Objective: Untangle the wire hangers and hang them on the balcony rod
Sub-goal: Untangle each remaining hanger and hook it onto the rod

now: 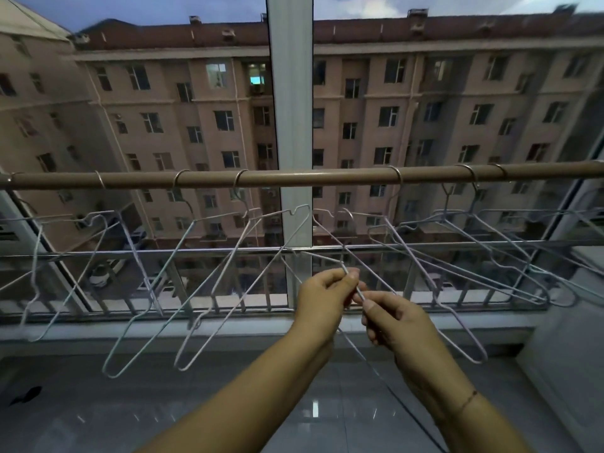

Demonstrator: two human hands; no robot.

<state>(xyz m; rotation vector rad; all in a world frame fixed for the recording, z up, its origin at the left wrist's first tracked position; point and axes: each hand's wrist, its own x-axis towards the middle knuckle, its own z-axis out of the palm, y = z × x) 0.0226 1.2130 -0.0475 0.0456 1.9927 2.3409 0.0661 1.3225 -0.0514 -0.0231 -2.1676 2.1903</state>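
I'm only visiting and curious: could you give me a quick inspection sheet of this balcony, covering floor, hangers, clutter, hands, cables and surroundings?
Surface: glossy grey tiled floor, reflecting light.
Job's things: balcony rod runs across the window; several wire hangers hook over it, tilted and overlapping; one held hanger is in the hands.
Clutter: small dark object on the floor, far left; white unit at right.
Hands: left hand and right hand both pinch the held hanger's wire; thin bracelet on the right wrist.
Cables: one thin dark strand runs down below the hands; cord or hanger wire, cannot tell.
Surroundings: window post, metal railing, apartment block outside.
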